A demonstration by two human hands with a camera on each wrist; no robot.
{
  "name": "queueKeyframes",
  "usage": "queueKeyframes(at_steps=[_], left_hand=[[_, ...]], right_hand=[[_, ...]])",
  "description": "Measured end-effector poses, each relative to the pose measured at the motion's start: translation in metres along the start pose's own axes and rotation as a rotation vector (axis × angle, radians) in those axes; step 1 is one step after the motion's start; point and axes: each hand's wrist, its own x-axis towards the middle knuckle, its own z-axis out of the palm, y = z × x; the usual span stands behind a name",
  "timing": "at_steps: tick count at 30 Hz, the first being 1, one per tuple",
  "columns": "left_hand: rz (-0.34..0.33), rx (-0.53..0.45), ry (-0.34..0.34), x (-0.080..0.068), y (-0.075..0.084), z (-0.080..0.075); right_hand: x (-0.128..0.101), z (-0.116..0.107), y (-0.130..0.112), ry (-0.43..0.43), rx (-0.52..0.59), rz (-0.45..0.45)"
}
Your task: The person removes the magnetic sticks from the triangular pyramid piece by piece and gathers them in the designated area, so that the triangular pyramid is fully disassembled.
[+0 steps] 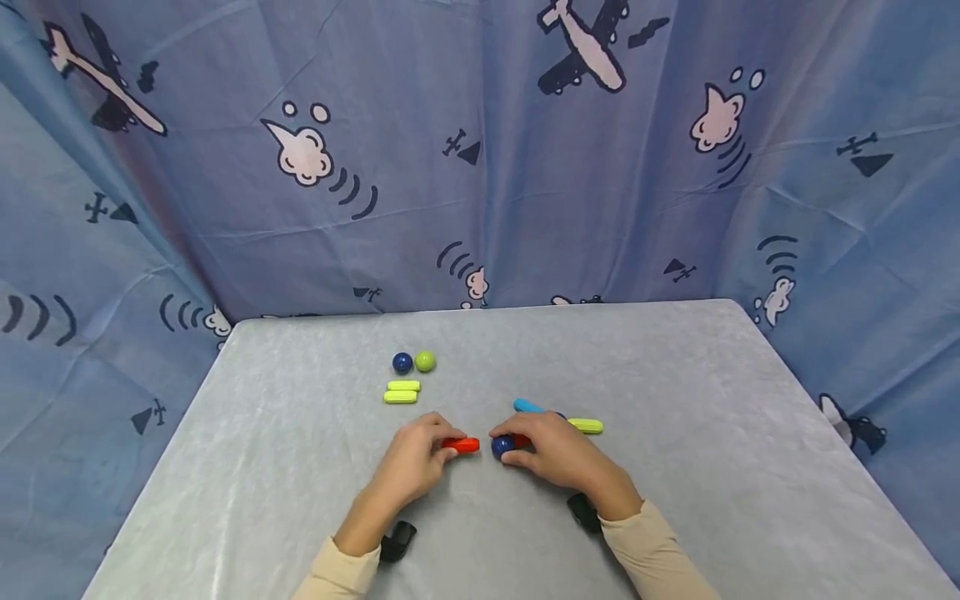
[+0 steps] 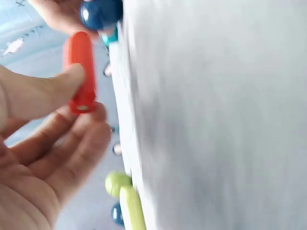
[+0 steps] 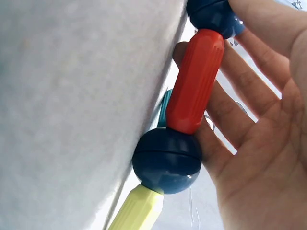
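Fabric printed with aeroplanes [image 1: 480, 150] hung behind the grey surface [image 1: 675, 375]; toward the left of the spread a dark blue ball [image 1: 402, 362] touched a green ball [image 1: 425, 361], and just nearer the person two yellow-green sticks [image 1: 402, 392] lay side by side; below them the left hand [image 1: 416, 462] pinched one end of a loose red stick [image 1: 461, 445] between thumb and curled fingers [image 2: 72, 139], the stick's free end aimed toward the other hand; a small gap parted it from a blue ball [image 1: 502, 446] at the near tip of the built chain; the right hand [image 1: 558, 454] curled over that chain, its fingers wrapped about a second red stick [image 3: 195, 81] joined to a blue ball at each end, the lower blue ball [image 3: 167, 160] also bearing a yellow-green stick [image 1: 587, 426] that jutted out to the right on the surface; a light blue stick [image 1: 528, 406] showed just beyond the right hand's knuckles.
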Motion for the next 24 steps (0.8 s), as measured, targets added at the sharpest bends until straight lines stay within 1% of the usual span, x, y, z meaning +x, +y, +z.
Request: queueKeyframes(at_steps=[1,4,8,9,13,16,21,24], left_hand=[[-0.004,-0.004,0.014,0.000,-0.001,-0.003],[-0.046,0.003,0.036,0.000,-0.005,-0.012],[-0.125,0.004,0.048,-0.003,-0.014,-0.023],[-0.134,0.005,0.056,-0.004,-0.016,-0.026],[-0.182,0.000,0.062,-0.007,-0.025,-0.035],[-0.213,-0.001,0.046,-0.006,-0.031,-0.041],[-0.222,0.018,0.035,0.002,-0.043,-0.048],[-0.220,0.043,0.026,0.008,-0.052,-0.052]], right_hand=[[0.000,0.000,0.000,0.000,0.000,0.000],[0.001,-0.001,0.001,-0.007,0.004,0.008],[0.000,-0.002,0.001,-0.017,0.013,0.014],[0.000,-0.002,0.001,-0.016,0.013,0.012],[0.000,-0.003,0.000,-0.017,0.012,0.012],[0.000,-0.003,-0.001,-0.019,0.017,0.005],[-0.001,-0.003,-0.001,-0.024,0.028,0.001],[0.000,-0.002,0.000,-0.016,0.023,-0.001]])
